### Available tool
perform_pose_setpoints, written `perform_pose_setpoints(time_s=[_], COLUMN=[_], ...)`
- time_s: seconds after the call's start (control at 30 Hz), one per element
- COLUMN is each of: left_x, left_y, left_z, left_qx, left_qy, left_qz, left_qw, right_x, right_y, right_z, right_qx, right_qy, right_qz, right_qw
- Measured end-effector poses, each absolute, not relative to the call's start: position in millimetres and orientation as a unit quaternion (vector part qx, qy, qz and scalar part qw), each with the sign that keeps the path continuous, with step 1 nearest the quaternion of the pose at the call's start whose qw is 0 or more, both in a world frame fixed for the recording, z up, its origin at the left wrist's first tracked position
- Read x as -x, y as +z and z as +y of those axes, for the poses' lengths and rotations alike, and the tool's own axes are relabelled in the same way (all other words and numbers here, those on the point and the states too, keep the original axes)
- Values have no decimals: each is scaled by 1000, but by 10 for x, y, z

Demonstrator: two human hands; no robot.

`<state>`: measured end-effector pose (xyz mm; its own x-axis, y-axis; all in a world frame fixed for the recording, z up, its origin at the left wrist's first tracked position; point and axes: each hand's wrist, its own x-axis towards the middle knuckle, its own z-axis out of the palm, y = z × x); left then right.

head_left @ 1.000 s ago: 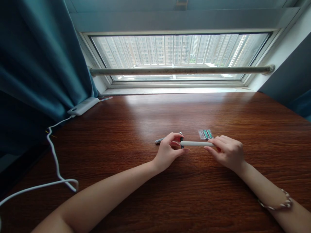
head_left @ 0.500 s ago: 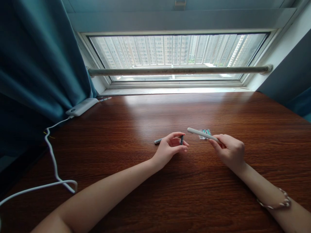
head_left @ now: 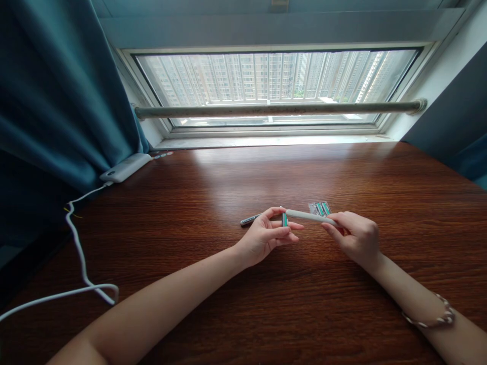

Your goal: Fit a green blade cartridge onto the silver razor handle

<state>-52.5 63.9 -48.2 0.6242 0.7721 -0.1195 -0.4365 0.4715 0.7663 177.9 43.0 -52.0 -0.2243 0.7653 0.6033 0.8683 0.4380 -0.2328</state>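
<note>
Between the thumb and index finger of my left hand (head_left: pixel 262 234) is a small razor blade cartridge (head_left: pixel 285 219), its green-striped face turned toward me; the other fingers are stretched out. My right hand (head_left: pixel 356 237) grips a pale grey razor handle (head_left: pixel 308 216) by its right end. The handle's left tip meets the upper part of the cartridge; whether the two are joined I cannot tell. Behind the handle lies a clear pack (head_left: pixel 320 208) with green-striped cartridges. A dark, slim object (head_left: pixel 249 220) lies behind my left hand, partly hidden by it.
The brown wooden table (head_left: pixel 236 299) runs up to the window sill. At the far left a white power bank (head_left: pixel 127 168) rests by the blue curtain (head_left: pixel 64 91), with a white cable (head_left: pixel 78 248) trailing down the left side. A horizontal rail (head_left: pixel 281 109) crosses the window.
The razor handle has moved left and its tip has come down to the cartridge. My left hand has turned the cartridge so that its green face shows.
</note>
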Motion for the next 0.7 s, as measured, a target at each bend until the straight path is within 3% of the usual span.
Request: perform_pose_setpoints(time_s=[0.33, 0.53, 0.7], left_x=[546, 549, 549], left_y=[-437, -443, -472], left_z=[631, 650, 656], left_qx=[-331, -330, -335], left_qy=[368, 375, 378], left_qz=[215, 205, 220], left_qw=[842, 841, 834], right_x=[-1776, -1792, -1798], right_y=[-504, -519, -537], right_z=[442, 451, 458], right_qx=[506, 552, 544], right_qy=[-128, -69, -61], right_qz=[-800, -759, -771], right_qw=[294, 338, 326])
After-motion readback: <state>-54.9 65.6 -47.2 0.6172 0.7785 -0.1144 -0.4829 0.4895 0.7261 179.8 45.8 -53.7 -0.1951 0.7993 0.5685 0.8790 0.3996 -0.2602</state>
